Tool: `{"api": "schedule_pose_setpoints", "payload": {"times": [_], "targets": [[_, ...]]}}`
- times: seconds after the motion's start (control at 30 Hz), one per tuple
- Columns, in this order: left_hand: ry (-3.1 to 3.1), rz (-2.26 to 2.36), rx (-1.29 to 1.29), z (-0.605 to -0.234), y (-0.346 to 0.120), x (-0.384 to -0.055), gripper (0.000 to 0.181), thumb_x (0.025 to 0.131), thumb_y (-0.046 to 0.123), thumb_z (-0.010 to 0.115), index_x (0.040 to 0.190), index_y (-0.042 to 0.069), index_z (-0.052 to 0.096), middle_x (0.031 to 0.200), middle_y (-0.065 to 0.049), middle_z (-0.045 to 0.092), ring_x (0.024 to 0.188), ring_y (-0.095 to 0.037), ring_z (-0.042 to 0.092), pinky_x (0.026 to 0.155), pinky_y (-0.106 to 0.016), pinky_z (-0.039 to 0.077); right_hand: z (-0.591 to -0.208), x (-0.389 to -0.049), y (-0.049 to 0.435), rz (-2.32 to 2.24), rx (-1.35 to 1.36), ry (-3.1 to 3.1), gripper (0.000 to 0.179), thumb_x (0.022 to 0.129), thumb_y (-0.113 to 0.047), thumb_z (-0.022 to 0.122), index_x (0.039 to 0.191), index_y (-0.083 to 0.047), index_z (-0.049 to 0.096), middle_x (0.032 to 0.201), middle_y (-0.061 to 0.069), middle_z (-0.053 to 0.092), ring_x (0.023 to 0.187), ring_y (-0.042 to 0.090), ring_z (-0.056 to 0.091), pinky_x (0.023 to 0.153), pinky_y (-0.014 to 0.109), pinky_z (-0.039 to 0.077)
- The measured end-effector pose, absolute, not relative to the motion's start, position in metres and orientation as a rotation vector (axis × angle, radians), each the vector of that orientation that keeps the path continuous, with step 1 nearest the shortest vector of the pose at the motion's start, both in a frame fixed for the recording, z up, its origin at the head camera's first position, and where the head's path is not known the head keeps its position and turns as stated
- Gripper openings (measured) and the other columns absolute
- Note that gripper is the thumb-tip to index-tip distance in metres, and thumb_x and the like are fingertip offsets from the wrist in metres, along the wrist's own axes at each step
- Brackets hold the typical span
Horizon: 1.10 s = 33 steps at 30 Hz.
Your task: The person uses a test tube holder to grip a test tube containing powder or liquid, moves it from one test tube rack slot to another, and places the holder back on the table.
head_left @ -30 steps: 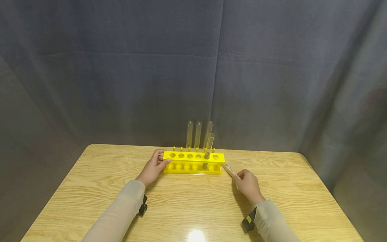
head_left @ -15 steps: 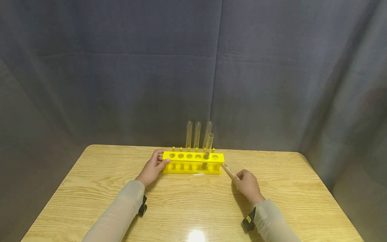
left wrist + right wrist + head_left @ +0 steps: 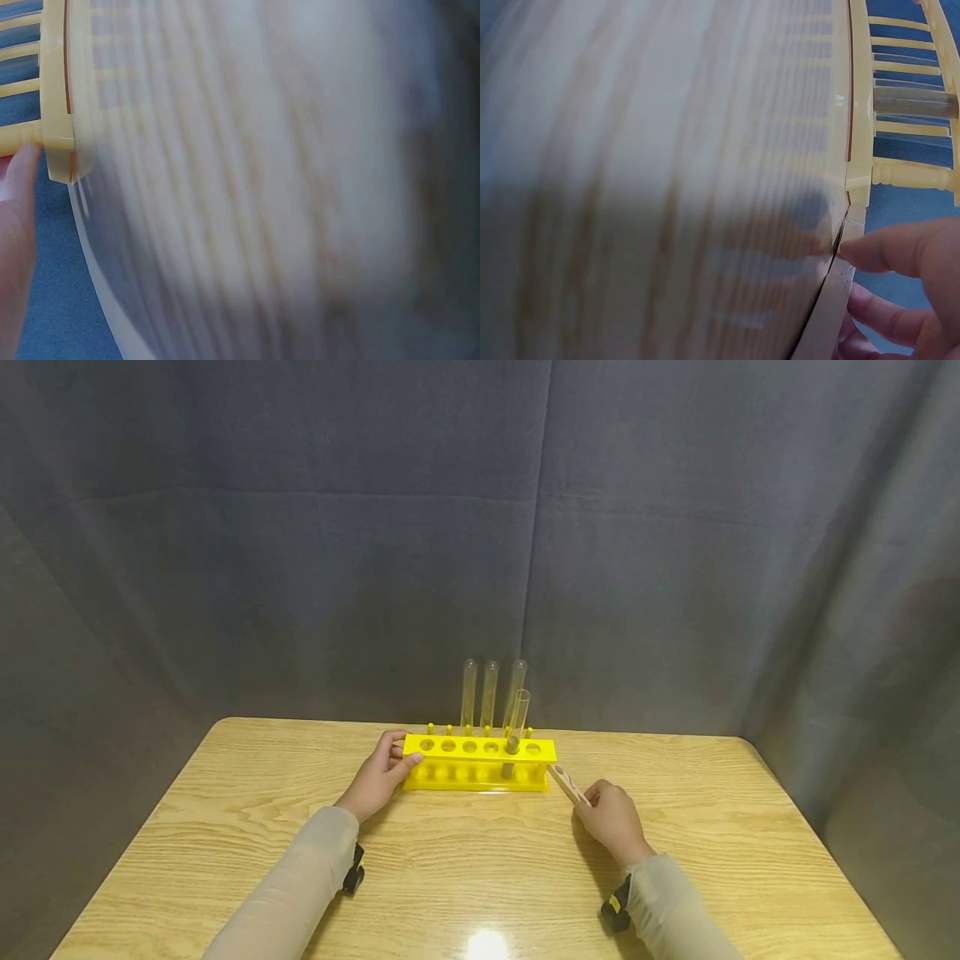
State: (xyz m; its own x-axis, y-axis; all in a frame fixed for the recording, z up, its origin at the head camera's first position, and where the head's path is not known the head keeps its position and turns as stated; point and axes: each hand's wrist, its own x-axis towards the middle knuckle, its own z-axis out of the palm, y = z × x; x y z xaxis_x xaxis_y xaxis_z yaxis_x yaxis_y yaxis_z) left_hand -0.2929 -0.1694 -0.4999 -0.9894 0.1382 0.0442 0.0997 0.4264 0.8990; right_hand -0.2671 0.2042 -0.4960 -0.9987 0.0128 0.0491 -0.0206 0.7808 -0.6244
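Observation:
A yellow test tube rack (image 3: 472,761) stands near the back of the table, and my left hand (image 3: 378,781) grips its left end, thumb in front. One upright test tube (image 3: 521,714) with grey contents sits in a hole towards the rack's right. Three clear tubes hang upside down on the pegs behind, the leftmost tube (image 3: 469,693) among them. My right hand (image 3: 615,822) pinches a wooden test tube clamp (image 3: 567,783) whose far end reaches the rack's right foot. In the right wrist view, thumb and fingers hold this clamp (image 3: 825,307) low over the tabletop.
The wood-grain table (image 3: 480,852) has rounded back corners. A dark grey curtain (image 3: 375,568) hangs behind it and along both sides. Thin yellow pegs (image 3: 449,730) rise along the rack's back edge.
The wooden clamp has turned slightly between my right fingers, and that hand has shifted a little left. My left hand and the rack hold almost the same place.

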Motion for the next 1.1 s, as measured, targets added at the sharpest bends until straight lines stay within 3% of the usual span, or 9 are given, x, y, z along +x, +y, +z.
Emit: {"api": "schedule_pose_setpoints", "payload": {"times": [0.57,0.9,1.1], "targets": [[2.623,1.677,0.221,-0.503,-0.172,-0.294,0.057,0.105,0.039,0.056,0.149,0.011,0.033,0.125,-0.016,0.045,0.112,-0.032,0.053,0.098,-0.043,0.043,-0.494,-0.269,0.203,0.974,0.096,-2.897,0.017,0.084,-0.001,0.070,0.095,0.010,0.063,0.085,0.019,0.068,0.066,0.022,0.058,0.056,0.033,0.050],[2.626,1.628,0.215,-0.500,-0.170,-0.295,0.059,0.107,0.036,0.053,0.151,0.007,0.029,0.133,-0.020,0.046,0.120,-0.035,0.053,0.104,-0.049,0.043,-0.499,-0.281,0.214,1.097,0.234,-3.001,0.027,0.086,-0.001,0.073,0.106,0.010,0.058,0.090,0.018,0.064,0.067,0.020,0.059,0.059,0.032,0.052],[2.681,1.493,0.278,-0.491,-0.174,-0.299,0.062,0.105,0.036,0.056,0.151,0.003,0.030,0.137,-0.023,0.050,0.126,-0.039,0.053,0.107,-0.053,0.043,-0.494,-0.293,0.231,1.159,0.416,-3.111,0.040,0.092,-0.013,0.074,0.118,0.008,0.053,0.101,0.021,0.067,0.085,0.026,0.066,0.071,0.040,0.057]]}}
